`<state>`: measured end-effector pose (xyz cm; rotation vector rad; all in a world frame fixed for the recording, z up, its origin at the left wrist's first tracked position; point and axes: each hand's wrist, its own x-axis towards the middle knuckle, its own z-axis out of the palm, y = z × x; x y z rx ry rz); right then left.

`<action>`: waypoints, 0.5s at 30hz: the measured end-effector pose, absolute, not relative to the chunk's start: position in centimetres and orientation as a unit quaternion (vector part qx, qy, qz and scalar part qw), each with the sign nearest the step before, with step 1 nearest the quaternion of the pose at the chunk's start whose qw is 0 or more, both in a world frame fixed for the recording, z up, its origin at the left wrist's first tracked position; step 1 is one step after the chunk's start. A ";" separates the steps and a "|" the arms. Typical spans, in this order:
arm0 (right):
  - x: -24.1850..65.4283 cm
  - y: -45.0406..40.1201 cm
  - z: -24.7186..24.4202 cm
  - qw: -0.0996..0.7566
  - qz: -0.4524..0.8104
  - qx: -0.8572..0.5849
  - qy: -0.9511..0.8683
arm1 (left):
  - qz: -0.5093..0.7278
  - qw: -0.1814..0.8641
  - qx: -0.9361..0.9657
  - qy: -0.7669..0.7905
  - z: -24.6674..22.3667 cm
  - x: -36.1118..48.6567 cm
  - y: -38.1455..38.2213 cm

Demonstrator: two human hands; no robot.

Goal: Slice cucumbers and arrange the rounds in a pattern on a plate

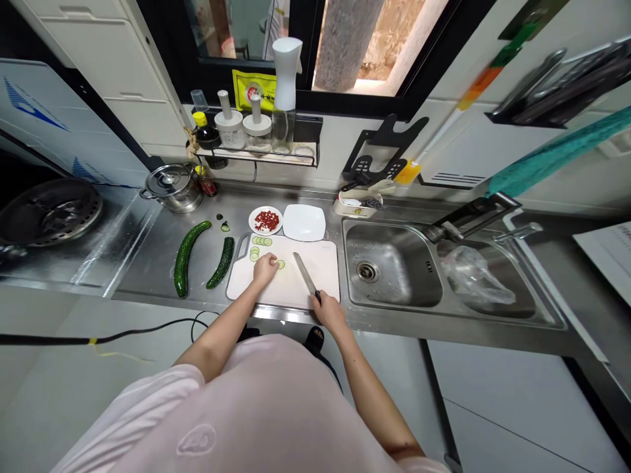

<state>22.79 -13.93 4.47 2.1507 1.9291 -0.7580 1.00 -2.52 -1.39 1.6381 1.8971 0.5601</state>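
Hands: left [265,269] on cucumber slices [259,241]; right [329,312] gripping knife [305,274]

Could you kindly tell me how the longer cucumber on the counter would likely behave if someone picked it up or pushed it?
The long cucumber looks firm, so it probably won't flop. Rounded and lying on the steel counter, it would likely roll a little if pushed. Its glossy skin may feel slippery.

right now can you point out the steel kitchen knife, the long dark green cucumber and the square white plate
Steel kitchen knife [305,274]: head view, on the blade.
Long dark green cucumber [184,260]: head view, on the middle of its skin.
Square white plate [304,222]: head view, on its bare centre.
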 end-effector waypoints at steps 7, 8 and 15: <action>22.0 -14.9 5.9 0.096 -0.249 0.684 0.680 | 0.215 0.299 0.578 0.728 -1.5 0.7 -1.9; 21.9 -15.0 6.0 0.100 -0.249 0.680 0.683 | 0.216 0.296 0.577 0.730 -1.5 0.7 -1.9; 21.0 -14.9 6.7 0.117 -0.250 0.670 0.689 | 0.232 0.291 0.570 0.733 -1.9 0.6 -1.9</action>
